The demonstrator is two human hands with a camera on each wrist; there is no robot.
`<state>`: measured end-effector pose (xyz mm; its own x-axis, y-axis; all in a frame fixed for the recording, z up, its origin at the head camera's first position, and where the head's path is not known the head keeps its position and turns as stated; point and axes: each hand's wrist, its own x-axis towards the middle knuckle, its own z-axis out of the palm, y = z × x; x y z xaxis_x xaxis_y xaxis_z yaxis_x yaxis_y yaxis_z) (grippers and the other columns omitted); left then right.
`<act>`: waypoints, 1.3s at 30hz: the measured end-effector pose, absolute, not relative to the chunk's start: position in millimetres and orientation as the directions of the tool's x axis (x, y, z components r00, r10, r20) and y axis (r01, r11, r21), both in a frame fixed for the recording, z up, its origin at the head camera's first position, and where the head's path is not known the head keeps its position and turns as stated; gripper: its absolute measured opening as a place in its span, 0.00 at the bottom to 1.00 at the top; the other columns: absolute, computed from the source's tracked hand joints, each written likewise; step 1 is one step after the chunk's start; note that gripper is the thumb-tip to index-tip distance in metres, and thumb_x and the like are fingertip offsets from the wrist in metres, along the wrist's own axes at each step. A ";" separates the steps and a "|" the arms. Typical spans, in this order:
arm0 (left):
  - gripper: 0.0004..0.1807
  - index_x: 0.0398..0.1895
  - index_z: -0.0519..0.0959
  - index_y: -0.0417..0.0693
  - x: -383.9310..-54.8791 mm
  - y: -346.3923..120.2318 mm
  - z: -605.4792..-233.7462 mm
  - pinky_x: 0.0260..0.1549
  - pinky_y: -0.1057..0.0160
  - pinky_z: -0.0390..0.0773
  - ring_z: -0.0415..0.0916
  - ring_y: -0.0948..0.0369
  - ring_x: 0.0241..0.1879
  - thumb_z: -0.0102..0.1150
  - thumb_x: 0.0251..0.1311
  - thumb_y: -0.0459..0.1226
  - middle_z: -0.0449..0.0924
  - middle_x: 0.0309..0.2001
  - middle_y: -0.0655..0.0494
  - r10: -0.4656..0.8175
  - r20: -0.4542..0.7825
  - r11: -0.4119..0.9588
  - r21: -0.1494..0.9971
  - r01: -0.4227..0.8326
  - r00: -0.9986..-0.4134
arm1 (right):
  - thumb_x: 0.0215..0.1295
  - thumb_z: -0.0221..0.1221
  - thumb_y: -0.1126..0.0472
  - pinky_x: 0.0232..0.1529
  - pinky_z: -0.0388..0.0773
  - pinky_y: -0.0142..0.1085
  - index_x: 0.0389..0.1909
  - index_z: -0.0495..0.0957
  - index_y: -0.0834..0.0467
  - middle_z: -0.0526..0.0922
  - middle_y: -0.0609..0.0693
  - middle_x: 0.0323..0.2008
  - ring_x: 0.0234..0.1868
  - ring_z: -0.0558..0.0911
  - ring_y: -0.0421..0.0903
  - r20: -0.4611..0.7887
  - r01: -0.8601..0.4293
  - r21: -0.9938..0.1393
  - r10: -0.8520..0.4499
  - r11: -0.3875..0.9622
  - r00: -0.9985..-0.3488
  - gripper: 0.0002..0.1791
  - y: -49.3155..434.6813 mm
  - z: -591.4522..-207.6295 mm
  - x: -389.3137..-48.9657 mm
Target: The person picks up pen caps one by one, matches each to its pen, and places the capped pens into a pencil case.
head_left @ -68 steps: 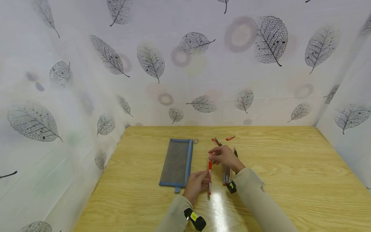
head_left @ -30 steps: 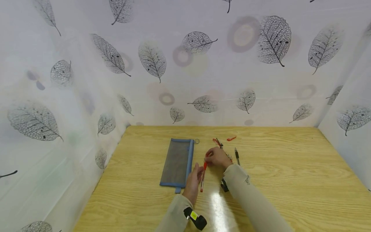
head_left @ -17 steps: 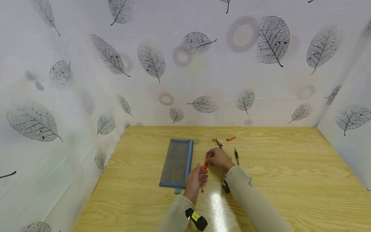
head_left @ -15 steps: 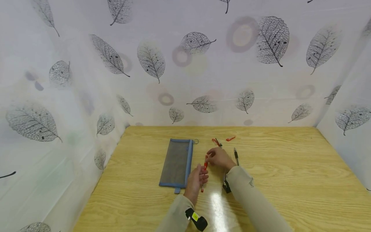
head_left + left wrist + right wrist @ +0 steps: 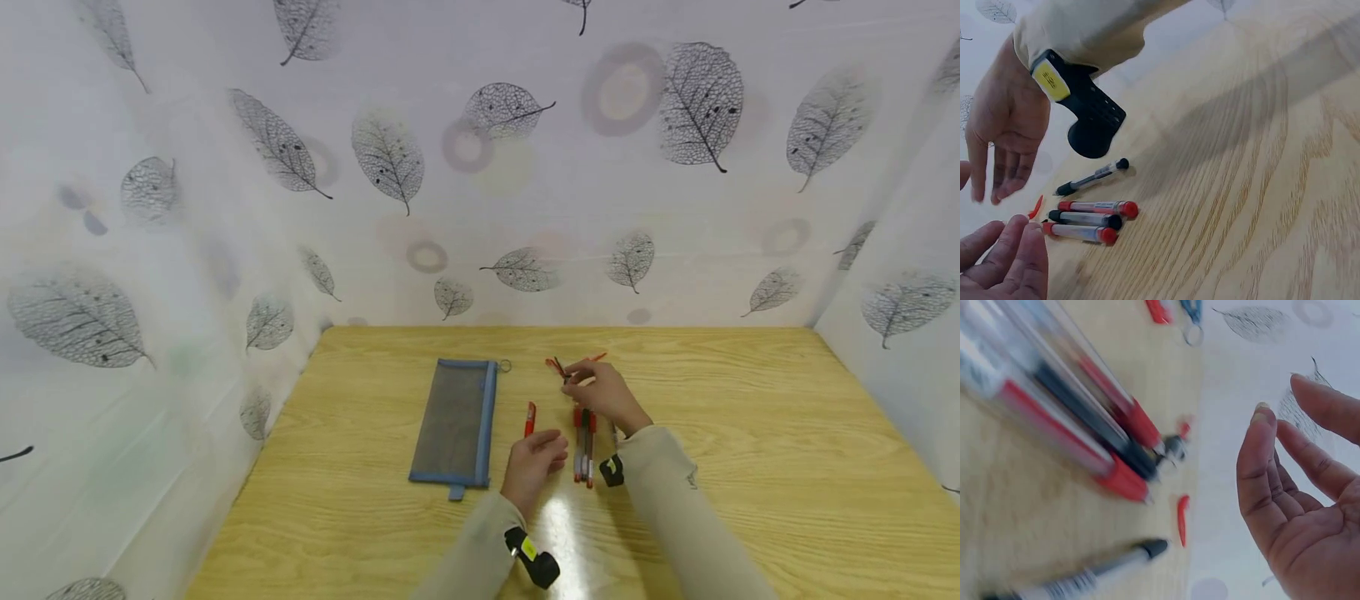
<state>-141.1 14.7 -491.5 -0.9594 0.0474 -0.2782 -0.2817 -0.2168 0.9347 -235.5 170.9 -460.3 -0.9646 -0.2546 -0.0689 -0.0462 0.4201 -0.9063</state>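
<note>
A red gel pen (image 5: 530, 419) with its cap on lies on the table, its lower part hidden behind my left hand (image 5: 532, 467). That hand holds nothing, and its fingers are loosely bent. My right hand (image 5: 607, 394) hovers over the far end of three uncapped pens, two red and one black (image 5: 585, 450), close to a small heap of pen caps (image 5: 557, 367). In the right wrist view its thumb and fingers are apart with nothing between them. Another uncapped black pen (image 5: 1092, 178) lies beside the three, mostly covered by my right arm in the head view.
A grey mesh pencil case (image 5: 453, 425) with blue edging and a metal ring lies flat left of the pens. One loose red cap (image 5: 1182, 520) lies apart from the heap, towards the patterned curtain (image 5: 562, 208) behind the wooden table (image 5: 750, 467).
My right hand has let go of the red pen and moved right and away, over to the caps. My left hand has shifted slightly right. The red pen now lies on the table.
</note>
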 end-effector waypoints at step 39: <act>0.14 0.39 0.84 0.41 -165.8 49.9 -510.2 0.29 0.61 0.81 0.78 0.61 0.30 0.70 0.45 0.26 0.81 0.30 0.58 -0.228 -0.309 0.150 0.926 -0.346 -0.924 | 0.69 0.58 0.59 0.42 0.79 0.52 0.61 0.69 0.68 0.75 0.64 0.47 0.42 0.79 0.62 -0.032 -0.019 -0.924 -0.128 0.382 -0.991 0.25 224.6 -448.1 -223.8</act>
